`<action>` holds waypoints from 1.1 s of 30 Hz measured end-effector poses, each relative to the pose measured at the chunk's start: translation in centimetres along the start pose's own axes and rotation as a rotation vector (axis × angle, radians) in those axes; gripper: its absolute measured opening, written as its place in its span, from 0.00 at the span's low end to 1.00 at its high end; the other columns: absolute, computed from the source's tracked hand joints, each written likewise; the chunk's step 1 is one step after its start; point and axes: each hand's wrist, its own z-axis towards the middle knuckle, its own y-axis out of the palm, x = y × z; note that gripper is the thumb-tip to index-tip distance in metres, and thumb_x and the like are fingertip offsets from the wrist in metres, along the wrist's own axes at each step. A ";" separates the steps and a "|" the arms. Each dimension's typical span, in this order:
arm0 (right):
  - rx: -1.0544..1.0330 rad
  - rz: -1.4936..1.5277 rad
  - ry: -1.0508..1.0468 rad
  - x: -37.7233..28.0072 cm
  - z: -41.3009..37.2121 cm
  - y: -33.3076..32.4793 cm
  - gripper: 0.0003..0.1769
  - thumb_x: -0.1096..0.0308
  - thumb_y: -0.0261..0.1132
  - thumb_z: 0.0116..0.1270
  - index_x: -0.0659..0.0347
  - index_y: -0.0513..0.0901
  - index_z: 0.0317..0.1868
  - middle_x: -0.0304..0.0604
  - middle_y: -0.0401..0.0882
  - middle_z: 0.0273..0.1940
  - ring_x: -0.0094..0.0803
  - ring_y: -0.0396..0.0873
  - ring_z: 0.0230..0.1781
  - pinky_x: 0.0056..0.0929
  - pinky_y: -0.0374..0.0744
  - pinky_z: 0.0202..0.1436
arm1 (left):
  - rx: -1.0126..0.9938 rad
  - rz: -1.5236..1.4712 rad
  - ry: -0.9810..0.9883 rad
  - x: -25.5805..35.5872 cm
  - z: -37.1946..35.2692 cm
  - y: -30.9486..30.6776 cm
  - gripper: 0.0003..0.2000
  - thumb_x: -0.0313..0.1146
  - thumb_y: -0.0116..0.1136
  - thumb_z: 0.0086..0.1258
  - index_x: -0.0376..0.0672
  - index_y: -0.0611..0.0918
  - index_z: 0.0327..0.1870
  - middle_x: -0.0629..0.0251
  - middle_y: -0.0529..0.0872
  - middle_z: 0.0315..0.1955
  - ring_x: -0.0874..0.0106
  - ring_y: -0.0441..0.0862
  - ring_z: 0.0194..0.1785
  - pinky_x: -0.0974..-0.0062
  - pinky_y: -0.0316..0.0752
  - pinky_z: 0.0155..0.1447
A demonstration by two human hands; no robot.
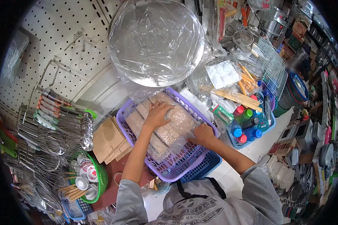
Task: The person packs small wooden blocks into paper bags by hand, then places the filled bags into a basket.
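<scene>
A purple plastic basket (193, 165) holds several long packages in clear bubble wrap (182, 119), brownish inside and laid side by side. My left hand (157, 115) rests on top of them with its fingers spread. At the basket's right side, my right hand (204, 135) is closed, its fingers curled at the end of the rightmost bubble-wrapped package. The fingertips there are partly hidden. Under the purple basket, part of a blue basket (202, 170) shows.
A large round metal tray (157, 43) in clear plastic stands behind the basket. Flattened cardboard (110, 140) and a green basin (101, 183) of small dishes lie left, below hanging whisks (50, 144). A blue crate (272, 122) of capped bottles stands right.
</scene>
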 end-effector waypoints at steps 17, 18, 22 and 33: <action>0.106 -0.043 -0.109 -0.3 1.7 1.9 0.24 0.46 0.70 0.54 0.64 0.87 0.32 0.56 0.86 0.32 0.49 0.87 0.33 0.45 0.85 0.41 | 0.117 0.026 0.016 -1.3 -0.5 0.1 0.26 0.36 0.73 0.53 0.61 0.81 0.57 0.71 0.83 0.53 0.56 0.71 0.65 0.49 0.53 0.68; 0.115 -0.049 -0.117 -0.4 1.8 2.0 0.24 0.46 0.70 0.54 0.64 0.87 0.32 0.56 0.86 0.32 0.50 0.87 0.33 0.46 0.85 0.41 | 0.089 0.022 0.004 -1.5 -0.4 -0.3 0.25 0.36 0.73 0.52 0.60 0.81 0.55 0.71 0.84 0.51 0.55 0.70 0.66 0.47 0.52 0.70; 0.092 -0.037 -0.100 -0.5 1.9 1.7 0.24 0.47 0.70 0.55 0.63 0.87 0.32 0.56 0.86 0.32 0.50 0.87 0.33 0.46 0.85 0.40 | -0.007 -0.033 -0.003 -2.1 0.0 -0.8 0.17 0.37 0.73 0.53 0.57 0.83 0.45 0.72 0.86 0.42 0.57 0.72 0.63 0.47 0.54 0.70; 0.096 -0.052 -0.113 -0.5 1.8 1.6 0.24 0.47 0.68 0.57 0.64 0.87 0.32 0.55 0.87 0.32 0.48 0.88 0.33 0.45 0.85 0.40 | 0.287 0.143 0.225 -2.9 1.2 0.9 0.08 0.40 0.69 0.60 0.51 0.83 0.34 0.70 0.86 0.29 0.64 0.80 0.55 0.57 0.67 0.62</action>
